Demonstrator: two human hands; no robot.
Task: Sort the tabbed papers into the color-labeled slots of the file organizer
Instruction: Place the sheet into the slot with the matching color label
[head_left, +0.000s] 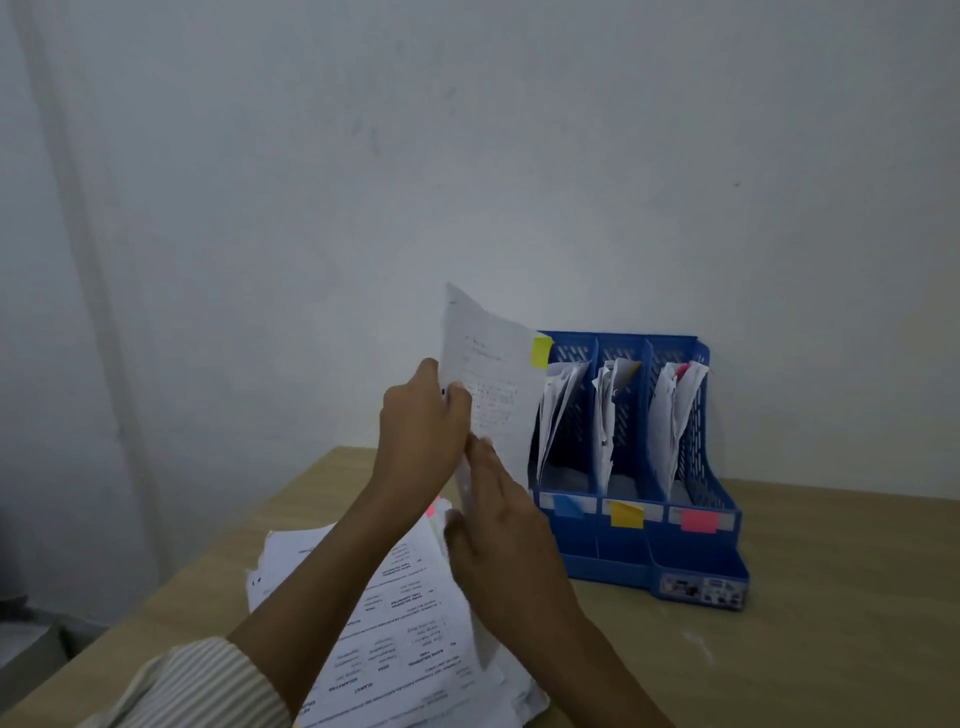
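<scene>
Wall: pale wall (467, 156) rises behind our wooden table (805, 597).
Organizer: we see the blue file organizer (691, 551) at three o'clock of our hands, with blue label (569, 506), yellow label (627, 514) and pink label (700, 520) left to right; each slot holds papers.
Left hand: our left hand (421, 421) pinches a raised sheet (493, 395) bearing a yellow tab (541, 352).
Right hand: our right hand (506, 540), fingers straight, touches the sheet's lower edge.
Stack: paper stack (405, 623) lies at six o'clock.

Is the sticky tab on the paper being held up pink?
No, the tab on the held paper, which the left hand grips, is yellow.
</scene>
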